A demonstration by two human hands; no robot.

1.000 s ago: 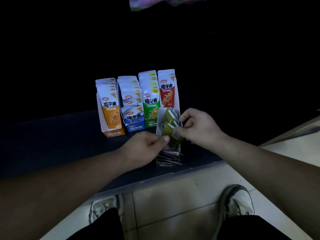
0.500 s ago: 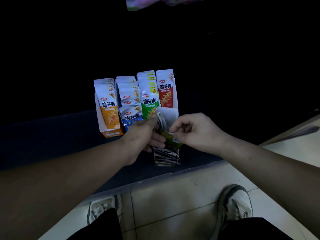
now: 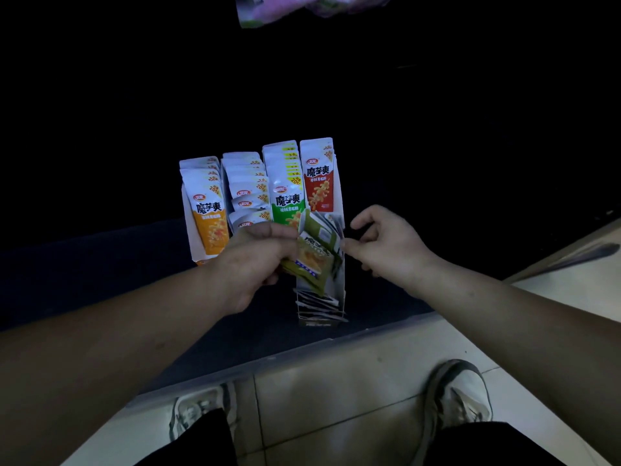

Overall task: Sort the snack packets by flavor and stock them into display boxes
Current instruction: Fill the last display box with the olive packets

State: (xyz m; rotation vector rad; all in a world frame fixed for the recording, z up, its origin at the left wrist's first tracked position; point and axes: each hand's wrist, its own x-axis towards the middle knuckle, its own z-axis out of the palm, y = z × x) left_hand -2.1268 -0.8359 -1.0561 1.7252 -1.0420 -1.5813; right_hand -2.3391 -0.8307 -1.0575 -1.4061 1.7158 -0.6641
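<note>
Your left hand (image 3: 258, 260) grips a bunch of olive packets (image 3: 312, 260) just above the near box (image 3: 319, 323); your right hand (image 3: 389, 245) hangs loosely curled, holding nothing, just right of that box.

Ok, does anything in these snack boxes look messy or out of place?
Yes. The front display box is untidy: its olive-green packets lie fanned at mixed angles, some poking over the near end, while the left hand grips a few. The blue packets in the back row also slump unevenly.
</note>
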